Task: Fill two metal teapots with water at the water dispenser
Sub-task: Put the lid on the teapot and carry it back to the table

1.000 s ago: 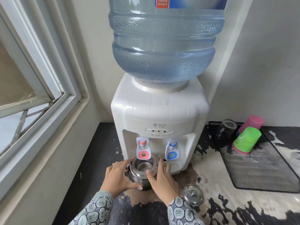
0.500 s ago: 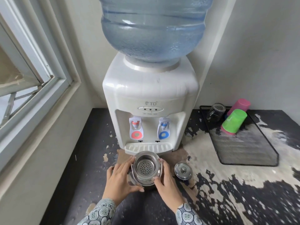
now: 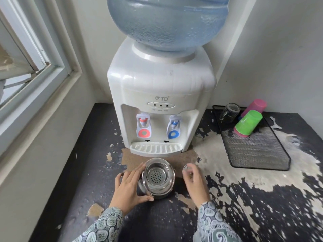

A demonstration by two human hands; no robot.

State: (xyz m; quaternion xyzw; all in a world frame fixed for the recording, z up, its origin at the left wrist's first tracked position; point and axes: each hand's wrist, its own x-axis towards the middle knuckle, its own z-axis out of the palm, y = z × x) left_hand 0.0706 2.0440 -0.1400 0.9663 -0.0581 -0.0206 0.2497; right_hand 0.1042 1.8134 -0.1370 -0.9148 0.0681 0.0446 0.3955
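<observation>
Peeling black countertop [image 3: 90, 154] runs under the white water dispenser [image 3: 160, 95], and your open teapot [image 3: 157, 178] stands on it just in front of the drip tray [image 3: 155, 148], strainer showing inside. Your left hand [image 3: 128, 186] rests against the teapot's left side with fingers spread and nearly straight. Your right hand [image 3: 194, 180] is just right of it, fingers curled over the lid [image 3: 185, 169], though blur hides whether they grip it
</observation>
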